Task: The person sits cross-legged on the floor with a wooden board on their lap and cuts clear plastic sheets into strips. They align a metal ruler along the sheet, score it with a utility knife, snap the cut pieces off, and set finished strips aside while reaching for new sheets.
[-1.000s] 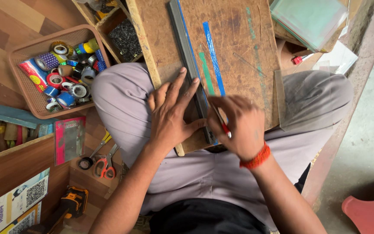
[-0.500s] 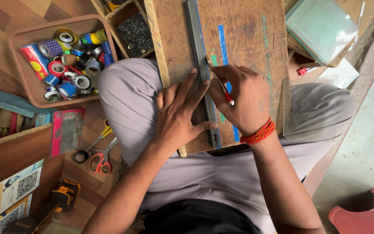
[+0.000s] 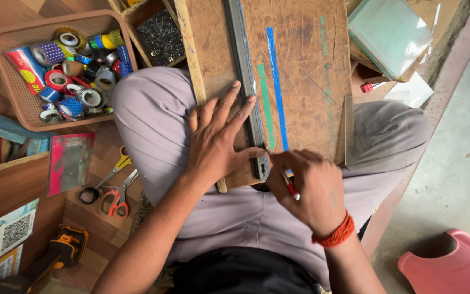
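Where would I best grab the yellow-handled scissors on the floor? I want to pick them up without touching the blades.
Take the yellow-handled scissors by the finger loops at their lower left end, coming from the left side, probably from above. They lie flat on the wooden floor, blades pointing up and right toward the knee. The red-handled scissors lie close on the right, so that side looks crowded.

The right hand (image 3: 308, 190) hides the tip of its red tool (image 3: 291, 188), the metal ruler (image 3: 246, 81) and wooden board (image 3: 311, 49) run off the top edge, and the cordless drill (image 3: 55, 256) is cut off at the bottom.
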`<state>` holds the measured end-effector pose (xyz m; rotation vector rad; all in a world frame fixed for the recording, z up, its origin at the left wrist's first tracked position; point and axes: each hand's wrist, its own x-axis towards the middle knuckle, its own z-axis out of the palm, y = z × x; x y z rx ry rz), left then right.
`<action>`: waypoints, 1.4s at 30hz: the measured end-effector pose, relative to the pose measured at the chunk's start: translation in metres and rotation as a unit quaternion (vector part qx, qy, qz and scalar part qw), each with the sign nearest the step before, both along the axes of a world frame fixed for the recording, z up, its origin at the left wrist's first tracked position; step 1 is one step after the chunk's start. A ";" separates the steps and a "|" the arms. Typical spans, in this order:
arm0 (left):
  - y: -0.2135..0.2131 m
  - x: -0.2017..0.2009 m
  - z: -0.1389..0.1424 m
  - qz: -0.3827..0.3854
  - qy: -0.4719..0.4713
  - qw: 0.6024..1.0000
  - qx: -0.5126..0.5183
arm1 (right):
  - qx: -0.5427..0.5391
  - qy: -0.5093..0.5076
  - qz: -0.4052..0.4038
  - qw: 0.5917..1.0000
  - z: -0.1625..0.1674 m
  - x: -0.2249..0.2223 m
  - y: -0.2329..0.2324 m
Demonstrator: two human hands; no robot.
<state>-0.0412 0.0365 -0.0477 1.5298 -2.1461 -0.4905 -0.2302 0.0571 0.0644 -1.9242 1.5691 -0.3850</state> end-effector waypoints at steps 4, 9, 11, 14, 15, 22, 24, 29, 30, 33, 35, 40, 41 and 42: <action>0.001 0.000 0.003 -0.010 -0.003 1.000 0.015 | -0.050 -0.024 -0.015 0.998 -0.002 -0.009 0.016; -0.016 0.011 0.011 -0.023 -0.019 0.999 0.029 | -0.109 -0.060 -0.030 0.992 -0.031 -0.002 0.033; -0.023 0.017 0.016 -0.038 -0.046 0.998 0.016 | -0.149 -0.047 -0.026 0.987 -0.051 0.004 0.035; -0.032 0.014 0.022 -0.048 -0.077 0.995 0.043 | -0.165 -0.052 -0.054 0.983 -0.071 0.001 0.036; -0.036 0.013 0.025 -0.049 -0.078 0.995 0.043 | -0.167 -0.048 -0.072 0.982 -0.075 -0.006 0.031; -0.061 0.013 0.035 -0.084 -0.055 0.993 0.063 | -0.224 -0.013 -0.012 0.975 -0.071 -0.040 0.011; -0.063 0.021 0.038 -0.107 -0.008 0.993 0.054 | -0.191 -0.090 -0.019 0.977 -0.069 -0.038 0.017; -0.060 0.046 0.046 -0.186 0.113 0.974 0.056 | -0.111 -0.190 -0.025 0.975 -0.082 -0.027 0.026; -0.059 0.049 0.047 -0.180 0.117 0.975 0.062 | -0.086 -0.201 -0.032 0.975 -0.086 -0.026 0.026; -0.057 0.057 0.049 -0.167 0.145 0.973 0.074 | 0.034 -0.255 -0.069 0.964 -0.096 -0.026 0.027; -0.054 0.059 0.048 -0.163 0.180 0.967 0.078 | 0.082 -0.289 -0.058 0.952 -0.100 -0.028 0.025; -0.045 0.065 0.040 -0.125 0.257 0.951 0.120 | 0.046 -0.346 0.026 0.937 -0.095 -0.035 0.016; -0.042 0.067 0.038 -0.108 0.280 0.944 0.134 | 0.029 -0.328 0.005 0.944 -0.089 -0.040 0.012; -0.041 0.067 0.034 -0.063 0.322 0.930 0.165 | 0.013 -0.309 -0.015 0.951 -0.083 -0.046 0.006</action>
